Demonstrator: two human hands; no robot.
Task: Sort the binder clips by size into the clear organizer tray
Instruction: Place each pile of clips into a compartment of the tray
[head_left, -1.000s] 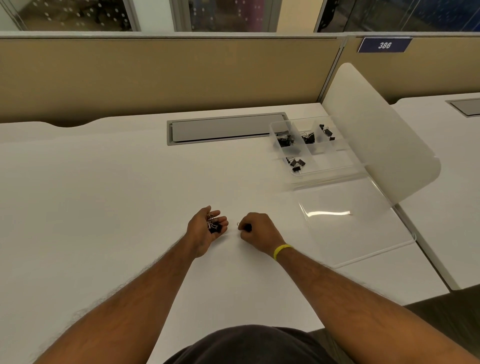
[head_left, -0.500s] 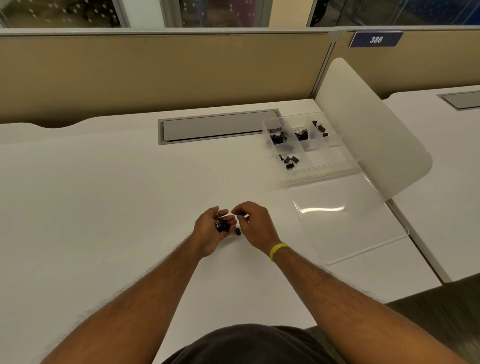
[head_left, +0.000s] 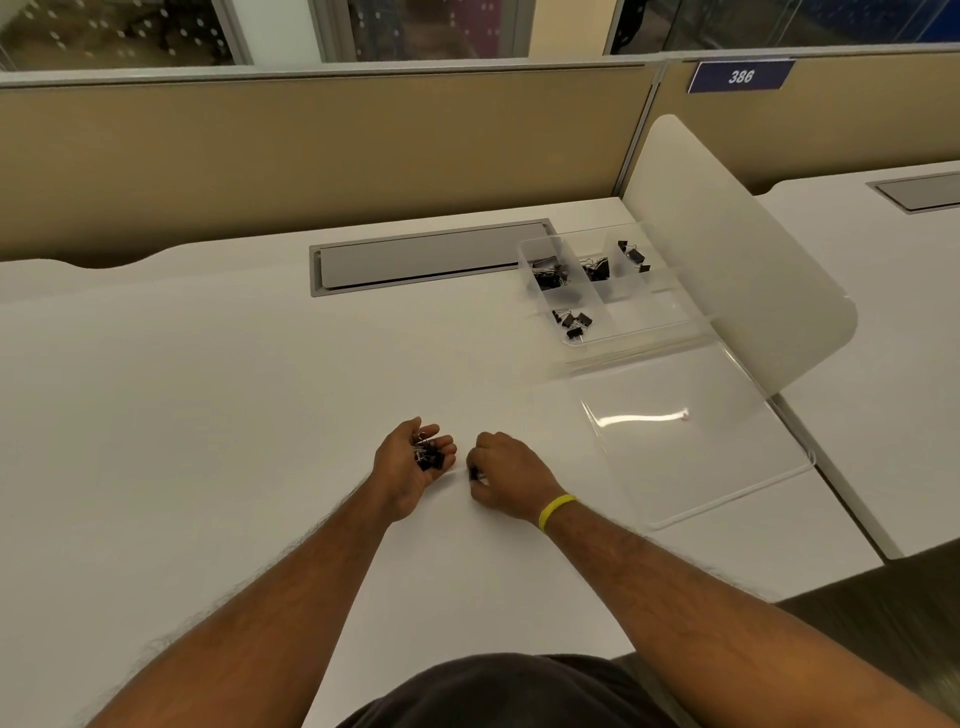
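Observation:
My left hand lies palm-up on the white desk, cupped around a small pile of black binder clips. Just to its right, my right hand, with a yellow wristband, is curled knuckles-up and pinches one black binder clip at the desk surface. The clear organizer tray sits at the back right. Its compartments hold sorted black clips: one group at the back left, one in the back middle, two clips at the back right, and a few in the front left.
The tray's clear lid lies flat on the desk in front of the tray. A white curved side divider rises right of the tray. A grey cable hatch is set into the desk at the back. A beige partition closes off the rear.
My right hand moved back from my left palm to the desk just beside it and now pinches a single clip there. My left hand stayed cupped with its pile.

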